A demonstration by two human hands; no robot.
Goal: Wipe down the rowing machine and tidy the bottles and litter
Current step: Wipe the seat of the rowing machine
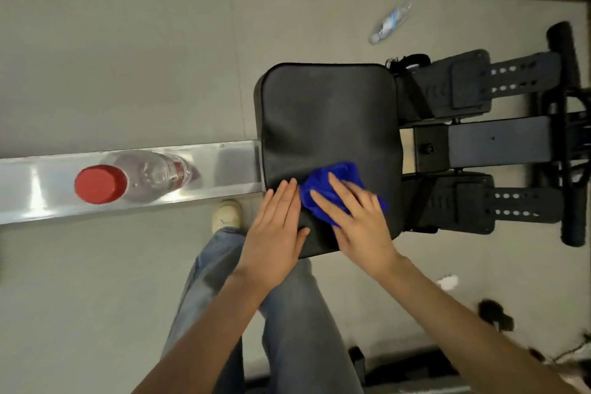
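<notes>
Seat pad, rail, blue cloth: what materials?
Seat pad: black vinyl or faux leather by the look; smooth, soft sheen, piped edge.
Rail: bare metal, probably aluminium; bright mirror-like reflections.
Blue cloth: soft fabric, possibly microfibre; it bunches in folds.

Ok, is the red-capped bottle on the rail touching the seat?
Apart. The head view shows the red-capped bottle standing on the rail, with a bare stretch of shiny rail between it and the black seat.

No text, brand or number can be read: the red label on the red-capped bottle (134, 181) and the blue-and-white label on the floor bottle (390, 22) are too blurred.
</notes>
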